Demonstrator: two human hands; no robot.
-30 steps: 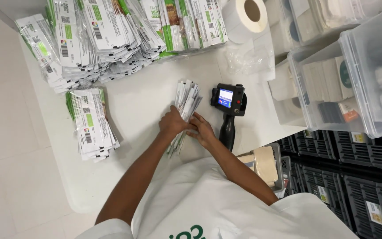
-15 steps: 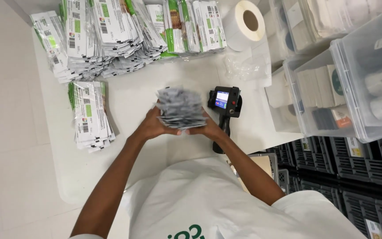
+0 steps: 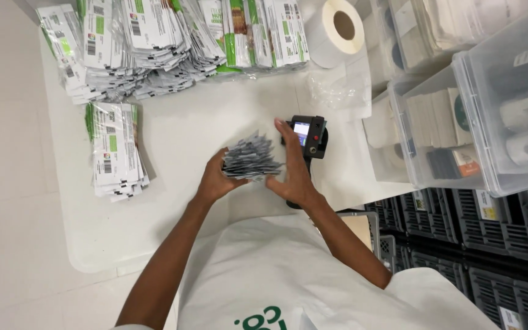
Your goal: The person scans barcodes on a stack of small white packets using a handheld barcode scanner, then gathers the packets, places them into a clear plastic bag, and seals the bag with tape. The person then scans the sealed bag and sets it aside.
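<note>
Far left on the white table (image 3: 172, 140): small stack of green-and-white printed packets (image 3: 114, 150), lying flat, well apart from the hands. Behind it along the far edge, a big sprawling heap of the same packets (image 3: 154, 43), overlapping and slumped. Centre: left hand (image 3: 215, 180) curled around the near-left end of a fanned bundle of grey sachets (image 3: 250, 159), thumb on top, fingers under — gripping it. Bundle is held just above the table, edges splayed, not squared up. Right hand (image 3: 291, 168) is flat and spread, palm pressed against the bundle's right side, fingers pointing away from the body; it's bracing the bundle, not wrapped around it. Just behind the right hand, touching or nearly so: black handheld device (image 3: 310, 134) with a small lit screen and a red button, standing on the table. Further right, back corner: roll of white labels (image 3: 337, 27) on its side, crumpled clear plastic film (image 3: 337, 88) in front of it. Far right: clear storage bins (image 3: 472, 116) holding white and dark items, black crates (image 3: 459, 214) below them.
</note>
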